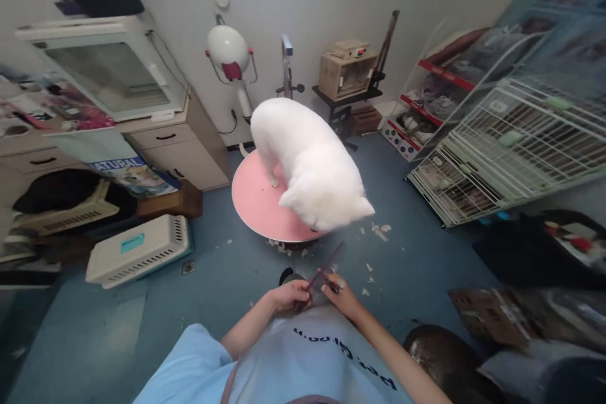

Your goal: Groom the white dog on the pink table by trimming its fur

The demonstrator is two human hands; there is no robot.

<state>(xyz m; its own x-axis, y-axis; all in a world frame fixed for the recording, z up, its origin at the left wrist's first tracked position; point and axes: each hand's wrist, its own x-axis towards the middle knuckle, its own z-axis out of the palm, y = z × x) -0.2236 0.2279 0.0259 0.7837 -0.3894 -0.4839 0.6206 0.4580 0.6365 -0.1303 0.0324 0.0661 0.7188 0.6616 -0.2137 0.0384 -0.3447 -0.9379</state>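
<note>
A white fluffy dog (307, 161) stands on a round pink grooming table (255, 205), head lowered toward me. Close to my chest, both hands meet on a pair of purple-handled scissors (324, 265), whose blades point up toward the dog's head. My left hand (288, 295) is closed around the lower end of the scissors. My right hand (338, 293) is closed on the handles, with a ring on one finger. I wear a light blue shirt with dark lettering. The scissors stay short of the dog.
Clumps of white fur (381, 230) lie on the blue floor by the table. A wire cage (511, 151) stands right, a pet carrier (139, 249) left, cabinets (180, 145) behind it. A dryer on a stand (230, 57) is by the wall.
</note>
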